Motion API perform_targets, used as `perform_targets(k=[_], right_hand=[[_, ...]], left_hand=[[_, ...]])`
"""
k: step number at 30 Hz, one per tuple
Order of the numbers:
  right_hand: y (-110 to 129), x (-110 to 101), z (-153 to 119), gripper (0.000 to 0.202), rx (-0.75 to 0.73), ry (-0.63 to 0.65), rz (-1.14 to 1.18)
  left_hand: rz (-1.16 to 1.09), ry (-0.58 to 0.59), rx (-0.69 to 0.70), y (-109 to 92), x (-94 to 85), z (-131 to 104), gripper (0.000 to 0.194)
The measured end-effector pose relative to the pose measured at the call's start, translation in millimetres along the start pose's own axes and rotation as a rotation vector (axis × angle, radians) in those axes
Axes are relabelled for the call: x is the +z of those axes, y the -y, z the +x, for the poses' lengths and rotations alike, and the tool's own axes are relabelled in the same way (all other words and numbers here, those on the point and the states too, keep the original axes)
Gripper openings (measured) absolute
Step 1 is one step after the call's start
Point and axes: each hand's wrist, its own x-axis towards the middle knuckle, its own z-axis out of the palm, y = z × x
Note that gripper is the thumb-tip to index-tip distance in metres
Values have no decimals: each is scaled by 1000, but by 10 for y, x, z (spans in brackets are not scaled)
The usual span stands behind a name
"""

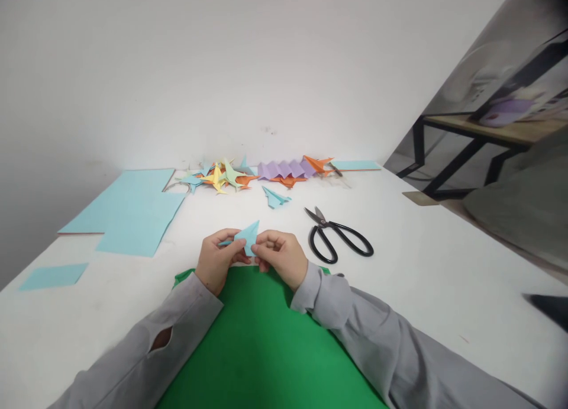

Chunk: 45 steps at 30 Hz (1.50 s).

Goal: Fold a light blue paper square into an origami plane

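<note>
Going left to right: a small blue rectangle (53,276) lies way out left of the fingers (226,234), on the white counter (421,261), with some bigger blue sheets (118,196) a bit nearer but farther back. Past the fingers, by the wall, there's a jumble of folded paper figures (217,178), yellow, blue, green and orange. Then the main bit: the left hand (215,260) has the folded blue paper (247,237) pinched with its thumb on top, and the right hand (284,256) grips the lower right edge, so the paper's right between both sets of fingers, point up, just above some green cloth (270,338). Looks like mid-fold to me, like a crease being lined up; my guess is the next move calls for a steady left pinch while the right thumb presses the edge flat. Straight beyond the fingers sits another blue folded piece (276,197), with purple pleated paper (284,170) behind it. Black-handled scissors (323,222) lie slightly open, near the right fingers, touched by neither hand.
</note>
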Motion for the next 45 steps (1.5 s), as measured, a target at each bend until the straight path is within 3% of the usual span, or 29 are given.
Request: perform_targets(k=[8,14,21,32,38,45], right_hand=[[-5,-3,14,23,-56,-130,32],[-3,5,1,28,-86,-43,-35],[-19,-5,8,24,-67,-15,26],[-14,-5,9,31,21,-30,55],[7,-4,6,32,22,7,59],[-21,-5,12,30,-47,40,-35]], left_hand=[[-12,16,-14,-18,-7,-1,21],[-32,-20,-3,-18,-6,13,29],[-30,9,56,-23,-10,27,62],[81,76,22,37,-54,43,36],[131,42,90,24,-44,27,45],[208,72,60,32,-13,11,48]])
